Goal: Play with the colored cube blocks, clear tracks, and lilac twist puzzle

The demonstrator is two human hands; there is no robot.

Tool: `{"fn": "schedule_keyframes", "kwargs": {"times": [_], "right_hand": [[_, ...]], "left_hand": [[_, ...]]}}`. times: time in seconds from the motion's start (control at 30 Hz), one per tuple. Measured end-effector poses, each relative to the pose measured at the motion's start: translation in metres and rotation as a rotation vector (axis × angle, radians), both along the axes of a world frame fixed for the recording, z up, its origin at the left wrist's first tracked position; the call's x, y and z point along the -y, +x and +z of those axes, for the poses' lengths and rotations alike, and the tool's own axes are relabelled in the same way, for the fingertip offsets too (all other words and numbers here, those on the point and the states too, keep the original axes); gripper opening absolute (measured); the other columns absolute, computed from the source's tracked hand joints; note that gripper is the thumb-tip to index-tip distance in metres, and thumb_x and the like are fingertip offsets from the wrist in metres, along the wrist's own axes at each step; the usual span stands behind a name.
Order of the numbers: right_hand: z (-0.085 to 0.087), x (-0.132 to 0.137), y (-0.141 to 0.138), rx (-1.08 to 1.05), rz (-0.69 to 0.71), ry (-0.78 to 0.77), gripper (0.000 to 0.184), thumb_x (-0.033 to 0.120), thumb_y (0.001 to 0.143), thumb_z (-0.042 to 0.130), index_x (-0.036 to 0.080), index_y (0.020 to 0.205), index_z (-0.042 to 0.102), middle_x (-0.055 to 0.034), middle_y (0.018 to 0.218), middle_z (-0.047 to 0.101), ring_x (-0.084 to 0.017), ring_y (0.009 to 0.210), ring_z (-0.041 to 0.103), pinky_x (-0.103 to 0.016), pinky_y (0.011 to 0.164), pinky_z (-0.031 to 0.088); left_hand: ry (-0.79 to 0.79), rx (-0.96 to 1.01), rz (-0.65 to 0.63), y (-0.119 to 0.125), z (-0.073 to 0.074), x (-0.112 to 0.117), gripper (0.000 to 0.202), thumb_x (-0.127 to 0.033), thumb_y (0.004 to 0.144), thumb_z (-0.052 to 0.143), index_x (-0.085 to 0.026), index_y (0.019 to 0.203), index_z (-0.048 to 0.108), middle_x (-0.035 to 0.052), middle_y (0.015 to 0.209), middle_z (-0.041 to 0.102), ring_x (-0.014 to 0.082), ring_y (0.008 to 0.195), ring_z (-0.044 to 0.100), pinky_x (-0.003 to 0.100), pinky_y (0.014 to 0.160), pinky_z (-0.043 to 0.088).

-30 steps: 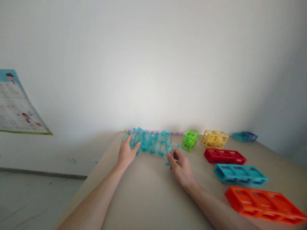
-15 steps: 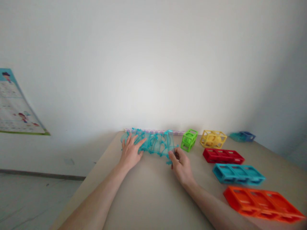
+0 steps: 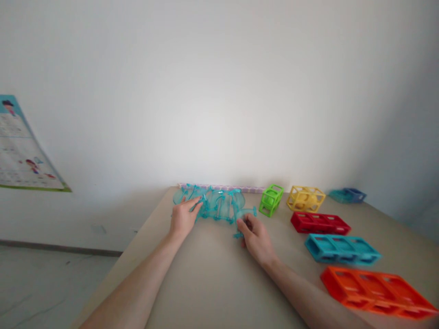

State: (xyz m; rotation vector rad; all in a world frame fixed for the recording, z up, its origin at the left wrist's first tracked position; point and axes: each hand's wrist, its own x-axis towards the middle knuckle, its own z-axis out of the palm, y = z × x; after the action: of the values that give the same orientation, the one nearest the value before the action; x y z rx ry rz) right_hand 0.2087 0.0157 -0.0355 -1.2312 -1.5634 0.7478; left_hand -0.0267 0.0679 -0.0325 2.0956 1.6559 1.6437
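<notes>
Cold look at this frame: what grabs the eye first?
At the far edge of the table, the left hand grips the left end of a clear teal plastic assembly and the right hand pinches its right end. To the right, bright open blocks run toward the camera: green cube, yellow cube, then a long red frame, blue frame and orange frame.

1 head-worn view, looking forward and down across the table (image 3: 212,274), toward the wall (image 3: 219,91), hands mid-distance

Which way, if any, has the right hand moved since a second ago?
Yes, slightly: the right hand has edged left, away from the green cube, staying at the teal piece.
</notes>
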Motion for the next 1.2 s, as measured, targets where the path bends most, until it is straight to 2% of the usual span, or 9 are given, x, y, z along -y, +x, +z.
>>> {"fn": "schedule_keyframes", "kwargs": {"times": [0.13, 0.27, 0.4, 0.53, 0.77, 0.87, 0.97, 1.1, 1.2], "right_hand": [[0.000, 0.000, -0.002, -0.015, 0.028, 0.006, 0.029, 0.045, 0.090, 0.047, 0.022, 0.072, 0.041, 0.0061, 0.059, 0.037, -0.011, 0.050, 0.044, -0.021, 0.043, 0.037], [0.002, 0.002, -0.003, -0.024, 0.058, 0.009, 0.030, 0.045, 0.090, 0.048, 0.022, 0.073, 0.039, 0.0068, 0.059, 0.036, -0.010, 0.048, 0.043, -0.021, 0.043, 0.037], [0.004, 0.004, -0.004, -0.028, 0.082, 0.011, 0.031, 0.047, 0.090, 0.047, 0.023, 0.073, 0.038, 0.0070, 0.059, 0.034, -0.011, 0.050, 0.043, -0.021, 0.043, 0.038], [0.004, 0.006, -0.006, -0.027, 0.100, 0.002, 0.031, 0.047, 0.089, 0.048, 0.022, 0.073, 0.039, 0.0066, 0.061, 0.035, -0.010, 0.050, 0.042, -0.021, 0.043, 0.038], [0.003, 0.005, -0.005, -0.048, 0.100, -0.005, 0.033, 0.049, 0.089, 0.049, 0.022, 0.073, 0.039, 0.0064, 0.062, 0.035, -0.010, 0.050, 0.042, -0.021, 0.043, 0.038], [0.006, 0.007, -0.005, -0.071, 0.083, -0.014, 0.034, 0.051, 0.088, 0.049, 0.022, 0.073, 0.040, 0.0056, 0.063, 0.037, -0.011, 0.052, 0.044, -0.021, 0.043, 0.039], [0.012, 0.010, -0.005, -0.110, 0.063, -0.034, 0.034, 0.054, 0.088, 0.047, 0.022, 0.077, 0.044, 0.0044, 0.064, 0.042, -0.012, 0.053, 0.047, -0.021, 0.042, 0.041], [0.017, 0.014, -0.007, -0.188, 0.103, -0.035, 0.034, 0.055, 0.088, 0.047, 0.021, 0.091, 0.051, -0.0001, 0.074, 0.051, -0.015, 0.062, 0.051, -0.022, 0.043, 0.045], [0.016, 0.016, -0.009, -0.232, 0.162, -0.029, 0.033, 0.054, 0.088, 0.048, 0.021, 0.084, 0.048, 0.0000, 0.076, 0.050, -0.013, 0.061, 0.050, -0.022, 0.045, 0.045]], "left_hand": [[0.029, 0.097, 0.066, 0.001, 0.001, 0.003, 0.020, -0.025, 0.080, 0.065, -0.021, 0.097, 0.074, 0.0046, 0.097, 0.075, 0.0240, 0.094, 0.071, 0.039, 0.092, 0.053], [0.074, 0.215, 0.075, 0.003, 0.005, 0.008, 0.020, -0.027, 0.078, 0.068, -0.022, 0.095, 0.075, 0.0037, 0.097, 0.075, 0.0238, 0.091, 0.071, 0.037, 0.089, 0.055], [0.031, 0.496, 0.071, 0.007, 0.010, 0.009, 0.025, -0.031, 0.072, 0.073, -0.018, 0.093, 0.075, 0.0071, 0.095, 0.075, 0.0247, 0.088, 0.071, 0.039, 0.090, 0.054], [-0.043, 0.907, -0.018, 0.009, 0.012, 0.005, 0.033, -0.033, 0.067, 0.076, -0.011, 0.091, 0.074, 0.0114, 0.091, 0.076, 0.0246, 0.088, 0.072, 0.040, 0.090, 0.054], [0.029, 1.172, -0.195, 0.012, 0.016, 0.006, 0.033, -0.031, 0.065, 0.079, -0.010, 0.089, 0.073, 0.0109, 0.085, 0.076, 0.0228, 0.083, 0.073, 0.041, 0.091, 0.054], [0.018, 1.116, -0.238, 0.018, 0.019, 0.013, 0.032, -0.031, 0.064, 0.079, -0.011, 0.088, 0.073, 0.0106, 0.090, 0.076, 0.0233, 0.086, 0.072, 0.042, 0.093, 0.052], [-0.072, 0.943, -0.301, 0.025, 0.019, 0.023, 0.023, -0.032, 0.065, 0.078, -0.014, 0.078, 0.073, 0.0079, 0.090, 0.076, 0.0235, 0.087, 0.071, 0.038, 0.090, 0.052], [-0.307, 0.536, -0.520, 0.035, 0.018, 0.037, 0.018, -0.032, 0.067, 0.076, -0.018, 0.078, 0.074, 0.0058, 0.092, 0.076, 0.0239, 0.094, 0.068, 0.034, 0.089, 0.050], [-0.437, 0.317, -0.692, 0.040, 0.018, 0.045, 0.025, -0.030, 0.067, 0.076, -0.019, 0.090, 0.074, 0.0056, 0.096, 0.074, 0.0223, 0.095, 0.065, 0.033, 0.091, 0.047]]}}
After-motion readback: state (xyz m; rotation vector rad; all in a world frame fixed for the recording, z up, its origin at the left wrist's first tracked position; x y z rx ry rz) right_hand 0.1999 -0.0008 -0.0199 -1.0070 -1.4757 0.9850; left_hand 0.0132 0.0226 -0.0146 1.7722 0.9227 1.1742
